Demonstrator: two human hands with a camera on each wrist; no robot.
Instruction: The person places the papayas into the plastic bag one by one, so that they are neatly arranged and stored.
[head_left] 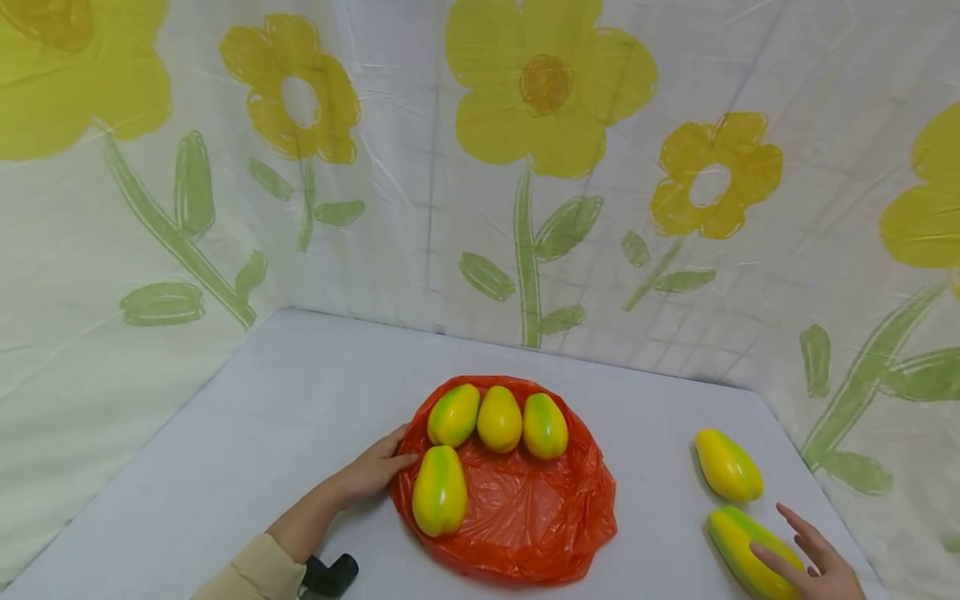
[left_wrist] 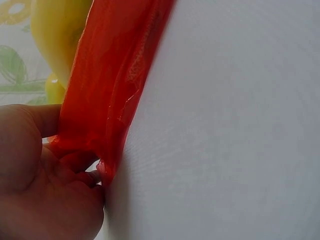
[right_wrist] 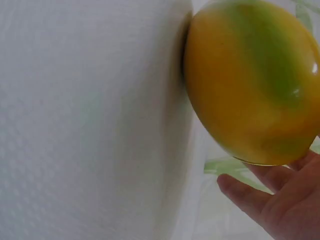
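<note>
Head feed | I saw a pale, creased sheet (head_left: 401, 267) behind the table (head_left: 330, 367) and along both sides | yellow flowers (head_left: 551, 137) and green stems (head_left: 527, 258) patterned it | table was white, far right corner rounded | light looked soft

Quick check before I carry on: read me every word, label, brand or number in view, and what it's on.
None: no readable text in any view.
Yellow-green fruits: no labels visible.
Red plastic: no print visible.
Backdrop: only flowers and leaves, no lettering.
Black object by the left sleeve: no marking legible.
</note>
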